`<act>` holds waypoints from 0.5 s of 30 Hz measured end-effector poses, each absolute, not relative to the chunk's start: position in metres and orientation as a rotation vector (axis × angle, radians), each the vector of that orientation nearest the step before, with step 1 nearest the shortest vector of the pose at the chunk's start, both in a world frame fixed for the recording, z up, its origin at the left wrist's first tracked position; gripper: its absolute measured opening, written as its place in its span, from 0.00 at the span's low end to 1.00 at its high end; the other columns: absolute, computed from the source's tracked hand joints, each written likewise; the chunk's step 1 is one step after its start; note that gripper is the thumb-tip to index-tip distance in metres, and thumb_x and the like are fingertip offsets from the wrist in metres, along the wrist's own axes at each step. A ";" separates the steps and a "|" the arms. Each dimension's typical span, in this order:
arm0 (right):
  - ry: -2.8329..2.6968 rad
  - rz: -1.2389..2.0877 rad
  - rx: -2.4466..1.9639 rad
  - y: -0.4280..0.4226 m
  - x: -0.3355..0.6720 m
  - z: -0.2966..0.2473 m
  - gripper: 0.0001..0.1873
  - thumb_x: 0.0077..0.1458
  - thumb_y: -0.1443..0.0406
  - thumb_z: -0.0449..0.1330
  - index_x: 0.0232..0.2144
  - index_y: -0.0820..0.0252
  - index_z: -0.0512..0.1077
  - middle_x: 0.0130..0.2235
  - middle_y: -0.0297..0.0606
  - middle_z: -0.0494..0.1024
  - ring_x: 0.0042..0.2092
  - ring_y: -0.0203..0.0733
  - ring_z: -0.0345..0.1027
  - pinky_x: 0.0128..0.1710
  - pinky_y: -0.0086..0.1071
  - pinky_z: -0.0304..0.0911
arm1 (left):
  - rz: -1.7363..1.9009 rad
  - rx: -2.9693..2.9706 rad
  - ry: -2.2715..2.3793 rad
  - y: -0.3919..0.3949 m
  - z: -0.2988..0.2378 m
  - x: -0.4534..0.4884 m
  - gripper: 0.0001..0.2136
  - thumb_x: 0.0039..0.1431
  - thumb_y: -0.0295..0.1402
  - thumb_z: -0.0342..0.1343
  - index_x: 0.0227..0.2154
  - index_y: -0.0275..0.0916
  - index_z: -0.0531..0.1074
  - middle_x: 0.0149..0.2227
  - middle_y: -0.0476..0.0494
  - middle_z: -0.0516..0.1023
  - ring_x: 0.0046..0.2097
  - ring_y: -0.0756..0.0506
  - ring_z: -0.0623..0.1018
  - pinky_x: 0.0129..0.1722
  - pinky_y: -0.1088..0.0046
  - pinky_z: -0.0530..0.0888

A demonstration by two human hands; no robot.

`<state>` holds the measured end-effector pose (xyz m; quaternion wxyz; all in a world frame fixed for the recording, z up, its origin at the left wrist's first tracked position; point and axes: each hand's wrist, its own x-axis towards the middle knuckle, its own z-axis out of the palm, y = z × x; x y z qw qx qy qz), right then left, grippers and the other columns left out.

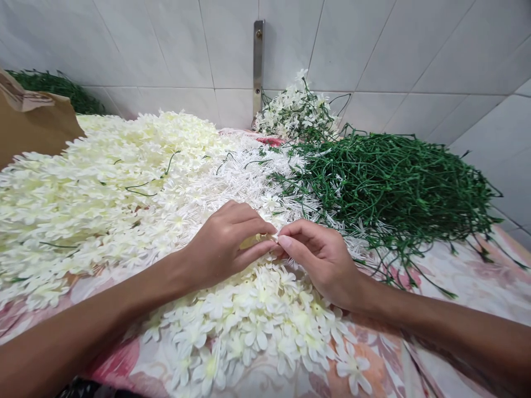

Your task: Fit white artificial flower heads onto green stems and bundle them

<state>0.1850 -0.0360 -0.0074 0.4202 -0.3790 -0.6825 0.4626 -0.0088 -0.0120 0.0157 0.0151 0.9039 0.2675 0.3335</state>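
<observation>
My left hand point(226, 243) and my right hand point(317, 261) meet at the fingertips, pinching a small white artificial flower point(269, 237) between them. The flower is mostly hidden by my fingers. Beneath and in front of my hands lies a heap of loose white artificial blossoms point(253, 326). To the left spreads a large mound of cream artificial flowers point(103, 188). A tangle of thin green plastic stems point(390, 188) lies just beyond my right hand, with white bristly flower bases point(257, 171) between it and the cream mound.
A floral-patterned cloth point(464, 282) covers the surface under everything. Sprigs of white flowers on stems point(296, 110) stand against the white tiled wall point(373, 44), which carries a metal bracket point(259, 66). Brown cardboard point(31, 116) and dark green foliage point(58, 91) sit at the back left.
</observation>
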 end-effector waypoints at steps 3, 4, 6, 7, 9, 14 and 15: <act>-1.710 1.154 -0.956 -0.036 0.185 -0.007 0.10 0.60 0.61 0.54 0.31 0.61 0.69 0.28 0.36 0.74 0.30 0.36 0.69 0.30 0.29 0.64 | 1.043 2.815 0.837 -0.012 0.016 -0.008 0.07 0.58 0.33 0.57 0.34 0.35 0.74 0.31 0.45 0.79 0.34 0.49 0.75 0.36 0.72 0.70; -1.711 1.154 -0.957 -0.036 0.186 -0.007 0.10 0.60 0.61 0.54 0.32 0.61 0.69 0.28 0.36 0.74 0.30 0.36 0.69 0.30 0.29 0.65 | 1.045 2.815 0.834 -0.012 0.016 -0.008 0.07 0.59 0.33 0.57 0.33 0.34 0.74 0.31 0.45 0.79 0.34 0.49 0.75 0.36 0.72 0.70; -1.710 1.160 -0.949 -0.037 0.186 -0.007 0.10 0.60 0.61 0.54 0.32 0.61 0.69 0.28 0.36 0.74 0.30 0.36 0.69 0.30 0.30 0.65 | 1.047 2.816 0.825 -0.012 0.016 -0.008 0.07 0.58 0.33 0.57 0.33 0.34 0.74 0.31 0.44 0.79 0.34 0.49 0.75 0.36 0.72 0.70; -1.708 1.166 -0.945 -0.037 0.186 -0.008 0.10 0.60 0.61 0.54 0.32 0.61 0.69 0.28 0.36 0.74 0.30 0.36 0.69 0.30 0.30 0.65 | 1.048 2.818 0.823 -0.012 0.017 -0.008 0.07 0.58 0.33 0.57 0.33 0.34 0.74 0.31 0.44 0.79 0.34 0.49 0.75 0.35 0.72 0.70; -1.706 1.177 -0.942 -0.037 0.186 -0.008 0.10 0.60 0.61 0.54 0.32 0.61 0.69 0.28 0.35 0.73 0.30 0.36 0.69 0.31 0.30 0.65 | 1.049 2.825 0.826 -0.012 0.017 -0.008 0.07 0.58 0.33 0.57 0.33 0.34 0.74 0.31 0.44 0.79 0.34 0.49 0.75 0.35 0.72 0.70; -1.702 1.190 -0.954 -0.037 0.186 -0.008 0.11 0.61 0.60 0.53 0.32 0.61 0.70 0.28 0.36 0.73 0.31 0.36 0.69 0.32 0.30 0.66 | 1.054 2.793 0.818 -0.012 0.016 -0.008 0.06 0.58 0.31 0.57 0.34 0.33 0.74 0.31 0.43 0.78 0.34 0.49 0.75 0.35 0.73 0.71; -1.702 1.193 -0.960 -0.037 0.186 -0.008 0.11 0.61 0.60 0.53 0.33 0.61 0.69 0.28 0.36 0.73 0.31 0.36 0.69 0.32 0.30 0.66 | 1.052 2.778 0.814 -0.012 0.016 -0.008 0.05 0.58 0.31 0.57 0.34 0.33 0.74 0.31 0.43 0.78 0.33 0.49 0.75 0.34 0.73 0.72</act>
